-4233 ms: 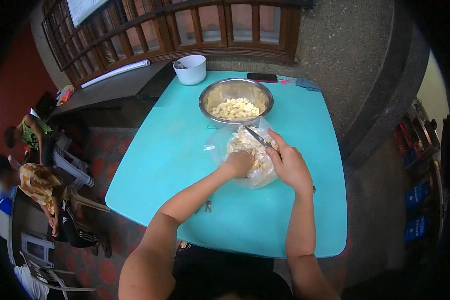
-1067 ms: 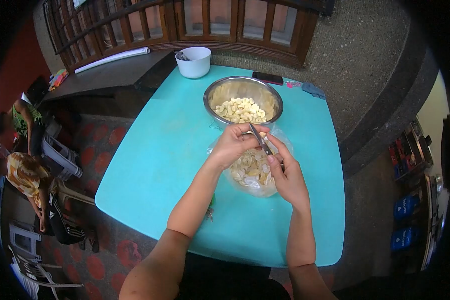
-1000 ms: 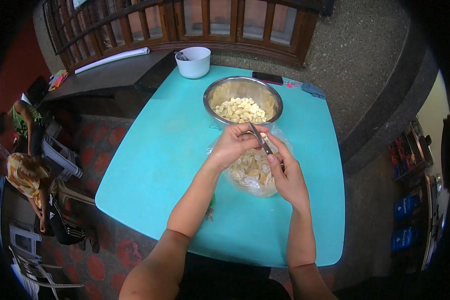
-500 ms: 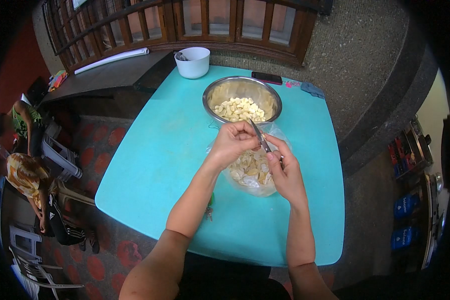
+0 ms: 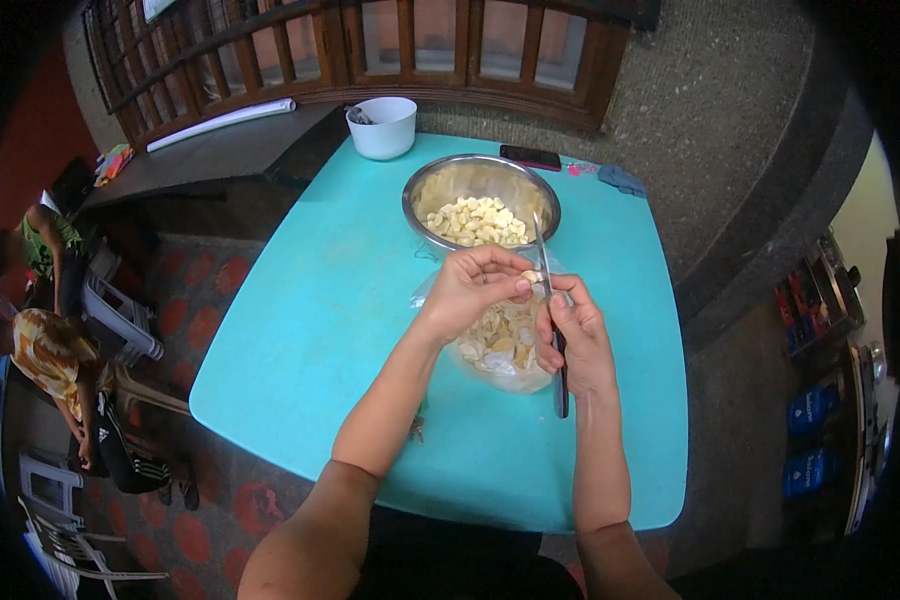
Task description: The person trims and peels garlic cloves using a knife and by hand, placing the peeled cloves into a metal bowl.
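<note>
My left hand [image 5: 470, 292] pinches a small pale garlic clove [image 5: 531, 276] between thumb and fingertips. A knife [image 5: 560, 385] with a dark handle is gripped in my right hand [image 5: 582, 335], its blade pointing away from me, close beside the clove. Below both hands, a clear plastic bag [image 5: 518, 380] lies open on the table, holding papery peelings [image 5: 498, 338]; my hands partly cover it. Just beyond stands a steel bowl [image 5: 455, 178] with many peeled garlic cloves [image 5: 476, 220] in it.
On the turquoise table [image 5: 310, 320] are a white bowl [image 5: 384, 130], a dark phone [image 5: 530, 157], a grey-blue cloth [image 5: 622, 180] and keys [image 5: 417, 430] near my left forearm. Two people [image 5: 55, 345] sit at the left by plastic chairs [image 5: 120, 315].
My right hand has turned the knife more upright and moved slightly right, so the handle now shows below it. The clove has come into clearer view at my left fingertips.
</note>
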`<state>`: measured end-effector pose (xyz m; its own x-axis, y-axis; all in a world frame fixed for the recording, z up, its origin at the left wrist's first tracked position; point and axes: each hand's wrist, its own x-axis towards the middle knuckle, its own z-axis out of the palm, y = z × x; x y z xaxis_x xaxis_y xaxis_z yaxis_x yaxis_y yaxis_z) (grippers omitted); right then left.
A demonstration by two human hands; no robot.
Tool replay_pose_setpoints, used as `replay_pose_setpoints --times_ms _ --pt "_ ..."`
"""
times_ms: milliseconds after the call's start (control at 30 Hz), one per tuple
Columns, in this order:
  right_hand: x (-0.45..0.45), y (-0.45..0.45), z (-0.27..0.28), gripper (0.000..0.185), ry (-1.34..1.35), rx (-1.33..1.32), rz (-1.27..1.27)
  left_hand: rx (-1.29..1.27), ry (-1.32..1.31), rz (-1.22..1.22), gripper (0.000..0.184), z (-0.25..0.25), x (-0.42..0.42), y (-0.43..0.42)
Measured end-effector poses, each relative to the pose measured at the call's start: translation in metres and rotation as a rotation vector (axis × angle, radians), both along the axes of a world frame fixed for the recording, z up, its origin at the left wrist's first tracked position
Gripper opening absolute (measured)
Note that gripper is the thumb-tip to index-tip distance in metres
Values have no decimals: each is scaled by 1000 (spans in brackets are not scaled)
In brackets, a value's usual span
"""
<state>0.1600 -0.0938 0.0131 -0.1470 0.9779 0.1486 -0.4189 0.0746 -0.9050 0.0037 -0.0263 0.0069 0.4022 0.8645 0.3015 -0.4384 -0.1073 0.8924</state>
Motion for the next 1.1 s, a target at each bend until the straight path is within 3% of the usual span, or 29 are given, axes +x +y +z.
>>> replay_pose_setpoints --times_ms 100,300,700,900,1100 --pt "-3 2 -4 24 137 1 35 16 -47 24 20 -5 2 3" --pt "-11 4 -13 25 -45 109 -136 104 -43 143 20 -9 15 0" --pt "-10 2 -9 25 122 26 -50 25 -80 116 18 2 1 2" --pt "-12 -4 0 36 -148 100 -112 24 -82 66 21 3 -2 1" --pt "-11 -6 4 39 -232 56 -34 81 -35 59 23 -2 -3 3"
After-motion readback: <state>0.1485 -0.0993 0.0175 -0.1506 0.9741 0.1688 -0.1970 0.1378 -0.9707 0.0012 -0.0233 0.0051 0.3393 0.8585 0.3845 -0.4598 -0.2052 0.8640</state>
